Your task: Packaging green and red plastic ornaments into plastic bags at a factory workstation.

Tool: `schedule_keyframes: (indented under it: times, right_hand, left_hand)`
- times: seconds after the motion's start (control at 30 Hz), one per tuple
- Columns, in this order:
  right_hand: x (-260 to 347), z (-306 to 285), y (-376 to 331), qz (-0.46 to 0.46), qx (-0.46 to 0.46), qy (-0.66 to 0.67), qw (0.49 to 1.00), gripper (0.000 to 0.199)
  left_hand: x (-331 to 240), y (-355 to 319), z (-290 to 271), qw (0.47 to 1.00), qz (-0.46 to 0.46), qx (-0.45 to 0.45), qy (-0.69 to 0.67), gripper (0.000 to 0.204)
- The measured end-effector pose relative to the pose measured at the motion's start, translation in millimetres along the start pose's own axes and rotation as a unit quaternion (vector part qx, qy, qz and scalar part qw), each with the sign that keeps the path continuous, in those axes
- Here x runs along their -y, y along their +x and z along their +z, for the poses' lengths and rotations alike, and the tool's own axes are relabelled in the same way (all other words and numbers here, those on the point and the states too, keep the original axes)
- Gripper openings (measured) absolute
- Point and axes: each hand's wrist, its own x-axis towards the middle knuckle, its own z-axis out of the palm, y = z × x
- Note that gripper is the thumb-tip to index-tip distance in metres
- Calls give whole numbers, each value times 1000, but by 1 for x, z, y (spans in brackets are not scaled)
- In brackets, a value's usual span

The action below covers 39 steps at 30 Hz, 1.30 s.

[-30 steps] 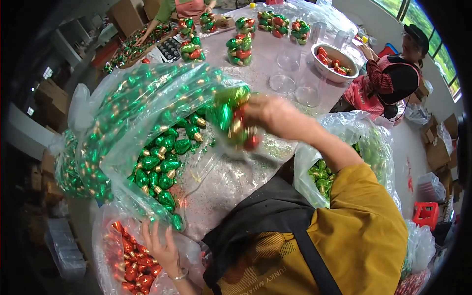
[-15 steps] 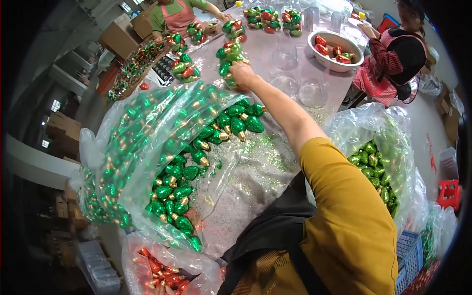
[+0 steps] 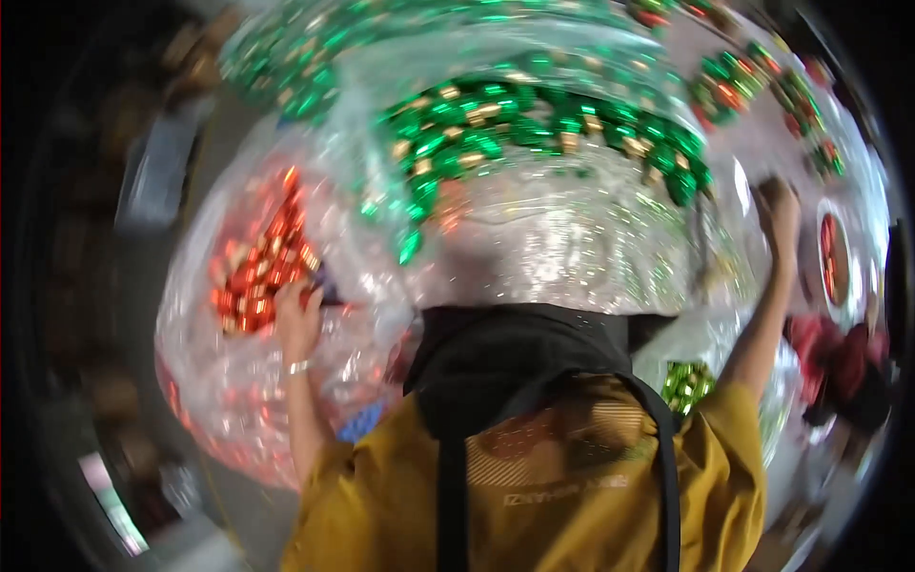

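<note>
The left hand point(image 3: 297, 310) is placed at the opening of a transparent plastic bag point(image 3: 186, 353), where its fingertips are brought against the red shiny ornaments point(image 3: 255, 286) or just beside them. These ornaments are gathered in a pile inside the bag, at the person's left side. Because of the blur, it cannot be told whether the grip of this hand is kept apart or is clamped on 1 of the ornaments. A light-coloured bracelet point(image 3: 299, 367) is worn on the left wrist. The right hand point(image 3: 782, 200) is stretched far out over the right part of the surface point(image 3: 543, 224), between the green ornaments point(image 3: 477, 129) and a white basin point(image 3: 822, 272), in which red things point(image 3: 831, 253) are contained. The fingers of the right hand seem to be curled, but the state of this grip cannot be told either. The green ornaments, with gold caps, are spread in a curved band along the edge of a large transparent sack point(image 3: 429, 57). Light-green ornaments point(image 3: 688, 384) are seen near the right elbow, and containers with mixed colours point(image 3: 724, 91) are placed at the far right. By the person, a black apron point(image 3: 524, 348) is worn.
</note>
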Motion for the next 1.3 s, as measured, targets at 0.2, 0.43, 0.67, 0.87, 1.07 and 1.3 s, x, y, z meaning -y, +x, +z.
schedule_keyframes:
  times: [0.2,0.43,0.67,0.87,1.07,1.3]
  right_hand:
    - [210,-35,-115,-268,180,158,933,11]
    - [286,-7,-134,-390,219,93,889,17]
    - [256,-11,-138,-297,84,254,917,26]
    - [-180,160,-256,26,-78,107,991,35]
    - [-177,256,-246,16,-14,204,979,35]
    - [-136,288,-219,-8,61,288,956,35]
  left_hand:
    - [46,-48,-7,991,-95,59,74,41]
    - [26,34,-21,992,-121,10,20,55]
    - [61,71,58,977,-157,-2,142,29]
    - [29,82,30,973,-215,55,64,51]
    - [59,74,55,957,-189,-44,-216,54]
    - [67,53,61,897,-198,-164,-359,37]
